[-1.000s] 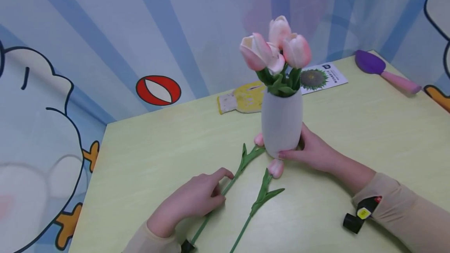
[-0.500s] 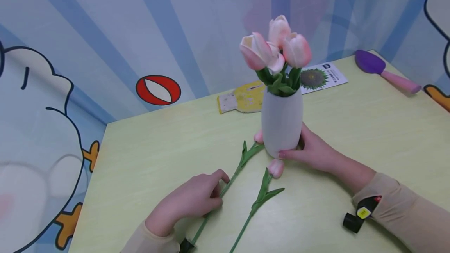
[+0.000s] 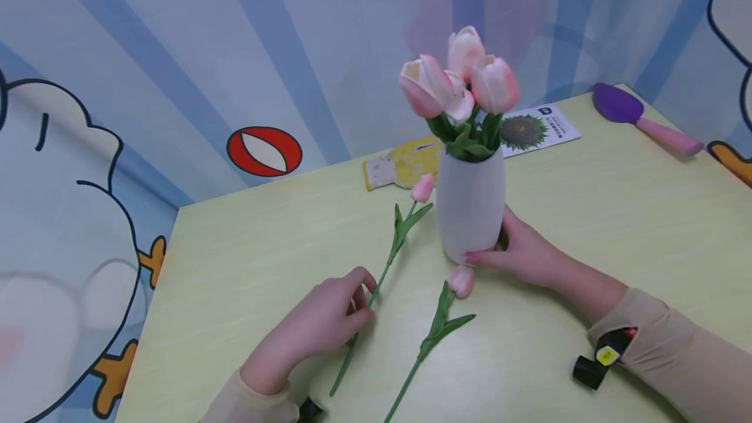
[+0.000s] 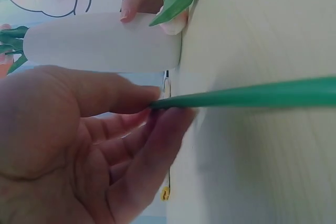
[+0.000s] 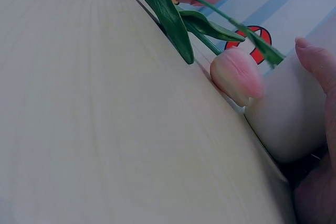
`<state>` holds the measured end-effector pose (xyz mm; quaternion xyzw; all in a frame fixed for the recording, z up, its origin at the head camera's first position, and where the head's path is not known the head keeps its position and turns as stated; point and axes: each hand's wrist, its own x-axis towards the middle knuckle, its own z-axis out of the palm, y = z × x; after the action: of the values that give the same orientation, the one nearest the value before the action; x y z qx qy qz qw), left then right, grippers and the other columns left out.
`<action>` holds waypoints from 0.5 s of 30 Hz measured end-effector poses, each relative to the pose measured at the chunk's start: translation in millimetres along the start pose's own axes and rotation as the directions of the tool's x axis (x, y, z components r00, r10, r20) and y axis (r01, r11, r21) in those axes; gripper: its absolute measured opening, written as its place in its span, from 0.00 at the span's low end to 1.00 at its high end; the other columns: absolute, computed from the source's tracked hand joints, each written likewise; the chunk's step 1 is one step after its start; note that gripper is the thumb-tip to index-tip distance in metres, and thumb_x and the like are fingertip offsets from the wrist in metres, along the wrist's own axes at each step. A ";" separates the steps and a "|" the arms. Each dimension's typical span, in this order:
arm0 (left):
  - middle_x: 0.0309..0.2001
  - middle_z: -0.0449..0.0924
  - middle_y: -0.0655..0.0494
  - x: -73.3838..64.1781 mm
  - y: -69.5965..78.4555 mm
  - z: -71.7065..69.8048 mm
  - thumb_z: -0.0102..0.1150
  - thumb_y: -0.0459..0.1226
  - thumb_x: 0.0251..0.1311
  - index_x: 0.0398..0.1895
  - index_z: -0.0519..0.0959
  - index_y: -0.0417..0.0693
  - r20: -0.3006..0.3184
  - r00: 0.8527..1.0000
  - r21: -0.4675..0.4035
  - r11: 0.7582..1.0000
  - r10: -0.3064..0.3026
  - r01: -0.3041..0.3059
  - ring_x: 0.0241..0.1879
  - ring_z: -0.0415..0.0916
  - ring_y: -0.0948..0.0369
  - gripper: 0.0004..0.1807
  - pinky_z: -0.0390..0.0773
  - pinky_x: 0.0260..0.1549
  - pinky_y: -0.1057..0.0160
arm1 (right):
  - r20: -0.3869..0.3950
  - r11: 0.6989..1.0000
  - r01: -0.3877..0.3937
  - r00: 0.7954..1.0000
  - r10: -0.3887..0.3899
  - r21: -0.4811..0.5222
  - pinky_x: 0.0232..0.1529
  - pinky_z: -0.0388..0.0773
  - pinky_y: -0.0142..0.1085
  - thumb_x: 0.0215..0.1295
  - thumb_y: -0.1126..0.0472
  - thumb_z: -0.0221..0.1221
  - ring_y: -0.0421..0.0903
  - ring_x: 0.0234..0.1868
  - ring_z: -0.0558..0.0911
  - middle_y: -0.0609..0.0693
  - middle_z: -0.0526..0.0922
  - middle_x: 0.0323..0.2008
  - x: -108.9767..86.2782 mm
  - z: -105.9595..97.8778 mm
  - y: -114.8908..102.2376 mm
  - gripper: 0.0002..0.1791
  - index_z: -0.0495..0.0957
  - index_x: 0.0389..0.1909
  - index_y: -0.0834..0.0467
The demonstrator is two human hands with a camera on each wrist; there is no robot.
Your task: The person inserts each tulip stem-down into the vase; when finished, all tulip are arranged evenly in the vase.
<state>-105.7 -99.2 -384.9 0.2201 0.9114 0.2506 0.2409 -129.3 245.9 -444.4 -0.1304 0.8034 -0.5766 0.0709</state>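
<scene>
My left hand (image 3: pixel 317 322) pinches the thin green stem (image 4: pixel 252 96) of a pink artificial tulip (image 3: pixel 422 188) between thumb and fingers. In the right wrist view this stem slants above the table, its leaves near the vase. A white vase (image 3: pixel 472 207) stands upright, holding several pale pink tulips (image 3: pixel 466 54) with green leaves. Low on the vase's right side, my right hand (image 3: pixel 531 254) grips it near the base, thumb at the front. A second loose tulip (image 3: pixel 461 281) lies in front, its bloom right at the vase's foot.
Behind the vase lie a yellow brush-shaped piece (image 3: pixel 405 165) and a card with a sunflower-like picture (image 3: pixel 540 129). A purple spatula (image 3: pixel 619 103) with a pink handle rests at the far right corner. A cartoon-printed curtain (image 3: pixel 329 38) borders the pale table (image 3: pixel 264 247).
The left hand has raised the tulip off the table; its bloom has moved up and away from beside the vase's base. The right hand and the vase have stayed in place.
</scene>
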 end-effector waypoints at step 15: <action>0.35 0.79 0.59 -0.9 6.5 -3.0 0.63 0.35 0.70 0.55 0.72 0.51 -0.168 0.986 -0.149 0.989 -0.008 -0.017 0.24 0.81 0.62 0.15 0.84 0.26 0.63 | 0.001 1.000 -0.007 1.000 0.007 0.000 0.73 0.63 0.60 0.59 0.55 0.76 0.58 0.72 0.68 0.55 0.67 0.72 0.0 0.0 0.5 0.52 0.52 0.77 0.51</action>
<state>-104.9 -95.7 -378.7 0.1816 0.9067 0.3365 0.1782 -129.4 246.1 -444.8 -0.1279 0.8038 -0.5763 0.0736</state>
